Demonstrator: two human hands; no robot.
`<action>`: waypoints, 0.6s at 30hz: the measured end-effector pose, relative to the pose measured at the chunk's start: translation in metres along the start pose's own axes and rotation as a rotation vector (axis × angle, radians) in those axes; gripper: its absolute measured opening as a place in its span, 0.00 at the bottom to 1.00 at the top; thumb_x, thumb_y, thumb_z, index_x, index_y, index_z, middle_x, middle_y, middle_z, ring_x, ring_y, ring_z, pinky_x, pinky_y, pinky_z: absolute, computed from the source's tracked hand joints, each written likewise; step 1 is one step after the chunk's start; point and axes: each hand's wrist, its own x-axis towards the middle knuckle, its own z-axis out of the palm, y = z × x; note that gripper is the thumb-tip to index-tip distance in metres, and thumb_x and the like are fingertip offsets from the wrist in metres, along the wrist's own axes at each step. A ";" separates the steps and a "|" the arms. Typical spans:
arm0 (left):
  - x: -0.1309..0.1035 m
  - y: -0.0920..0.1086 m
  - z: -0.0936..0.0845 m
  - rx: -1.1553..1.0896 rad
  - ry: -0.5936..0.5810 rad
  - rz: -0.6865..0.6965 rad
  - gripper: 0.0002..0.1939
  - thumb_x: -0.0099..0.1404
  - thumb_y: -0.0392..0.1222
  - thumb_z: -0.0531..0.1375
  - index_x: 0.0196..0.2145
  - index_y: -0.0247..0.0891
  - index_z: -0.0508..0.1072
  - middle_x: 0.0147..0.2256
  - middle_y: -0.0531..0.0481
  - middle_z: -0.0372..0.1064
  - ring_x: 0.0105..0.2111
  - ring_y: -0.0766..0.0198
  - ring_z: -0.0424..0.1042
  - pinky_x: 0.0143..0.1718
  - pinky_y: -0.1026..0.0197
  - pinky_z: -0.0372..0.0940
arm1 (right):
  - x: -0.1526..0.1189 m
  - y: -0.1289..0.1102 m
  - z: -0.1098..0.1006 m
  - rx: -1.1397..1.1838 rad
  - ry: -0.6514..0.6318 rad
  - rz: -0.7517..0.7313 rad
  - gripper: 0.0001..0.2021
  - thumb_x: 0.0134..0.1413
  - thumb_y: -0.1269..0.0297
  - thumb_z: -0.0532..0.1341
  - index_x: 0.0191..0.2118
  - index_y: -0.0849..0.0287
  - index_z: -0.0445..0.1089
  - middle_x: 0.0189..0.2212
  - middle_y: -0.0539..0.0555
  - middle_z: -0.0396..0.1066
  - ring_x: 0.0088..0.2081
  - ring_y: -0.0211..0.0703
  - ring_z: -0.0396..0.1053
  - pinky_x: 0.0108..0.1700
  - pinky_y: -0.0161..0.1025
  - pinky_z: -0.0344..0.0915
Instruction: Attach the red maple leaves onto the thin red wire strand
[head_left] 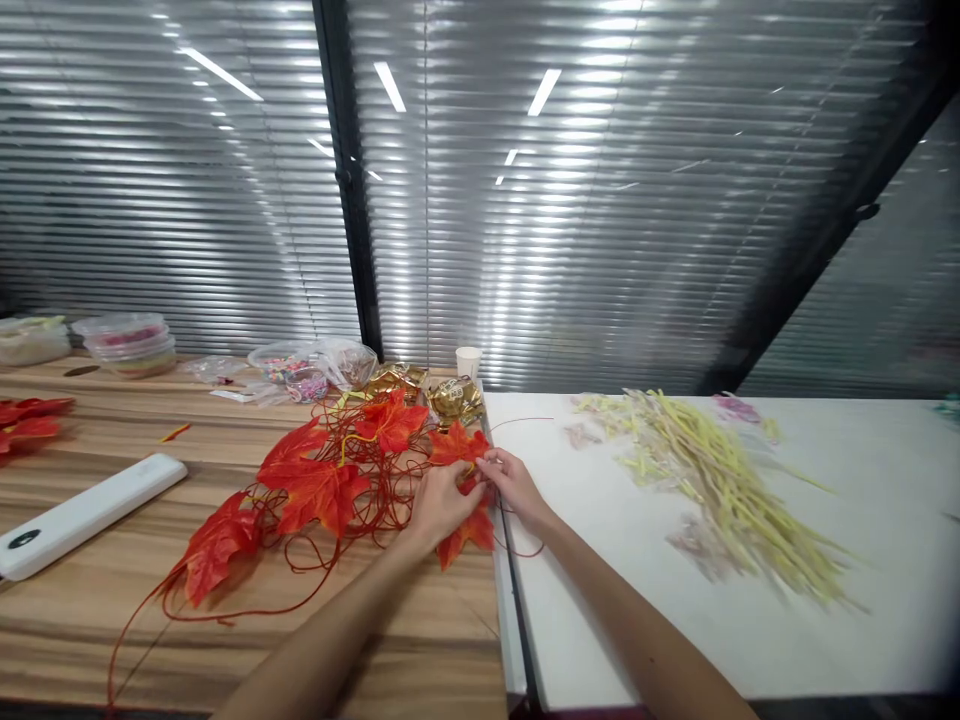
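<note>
My left hand (442, 503) and my right hand (514, 484) meet above the seam between the wooden and white tabletops. The fingers of my left hand are closed on a red maple leaf (471, 528) near its stem. My right hand pinches at the same spot, but what lies between its fingertips is too small to make out. Another red leaf (459, 444) lies just behind the fingers. To the left, a tangle of thin red cord (379, 495) runs among several more red-orange leaves (324, 492). A loose cord loop hangs below my right hand.
A white elongated device (90, 515) lies at the left. Behind are plastic tubs (127, 345), bags of beads (281, 365), gold wrappers (454, 400) and a paper cup (468, 362). Yellow strips (720, 490) cover part of the white table (592, 610). Blinds stand behind.
</note>
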 end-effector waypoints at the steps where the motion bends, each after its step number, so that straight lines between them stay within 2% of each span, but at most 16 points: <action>1: 0.000 -0.001 0.000 -0.001 0.000 -0.008 0.10 0.55 0.43 0.55 0.32 0.36 0.73 0.26 0.48 0.71 0.26 0.64 0.67 0.28 0.65 0.56 | 0.000 -0.001 0.001 0.013 0.003 0.008 0.15 0.44 0.52 0.60 0.29 0.59 0.61 0.20 0.48 0.66 0.22 0.36 0.63 0.25 0.33 0.58; 7: 0.002 -0.006 0.002 0.002 0.021 -0.055 0.09 0.56 0.42 0.53 0.29 0.37 0.72 0.25 0.49 0.70 0.25 0.64 0.66 0.27 0.65 0.55 | 0.000 -0.001 0.002 0.019 -0.032 0.036 0.15 0.44 0.51 0.60 0.28 0.58 0.60 0.18 0.47 0.64 0.19 0.35 0.60 0.22 0.32 0.54; 13: 0.004 -0.005 0.001 -0.108 -0.027 -0.047 0.08 0.57 0.40 0.53 0.30 0.38 0.71 0.25 0.51 0.70 0.25 0.65 0.66 0.28 0.65 0.57 | 0.001 -0.006 -0.002 0.057 -0.143 0.030 0.13 0.41 0.57 0.64 0.30 0.58 0.63 0.22 0.47 0.64 0.27 0.36 0.63 0.31 0.33 0.58; 18: 0.007 -0.001 -0.001 -0.255 -0.054 0.014 0.10 0.57 0.41 0.54 0.38 0.39 0.70 0.35 0.48 0.71 0.35 0.62 0.68 0.38 0.62 0.61 | 0.003 -0.013 -0.010 0.134 -0.152 0.101 0.11 0.42 0.60 0.64 0.29 0.59 0.64 0.25 0.48 0.65 0.27 0.34 0.62 0.31 0.32 0.58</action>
